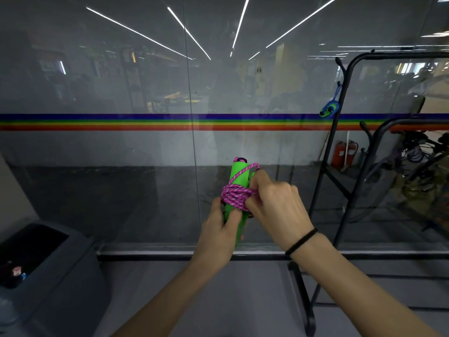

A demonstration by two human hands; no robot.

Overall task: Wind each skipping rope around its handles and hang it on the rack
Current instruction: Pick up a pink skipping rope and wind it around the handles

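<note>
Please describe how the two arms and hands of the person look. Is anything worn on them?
Both forearms are bare, with no sleeves in view, and neither hand wears a glove. The right wrist carries a thin black band, like a hair tie. The left hand and its wrist have nothing on them. No rings or watch show on the right hand, and no markings are visible on either arm.

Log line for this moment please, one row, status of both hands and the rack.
left hand: grips green handles | right hand: at pink rope coil | black rack: blue rope hung | step: winding, not hung
</note>
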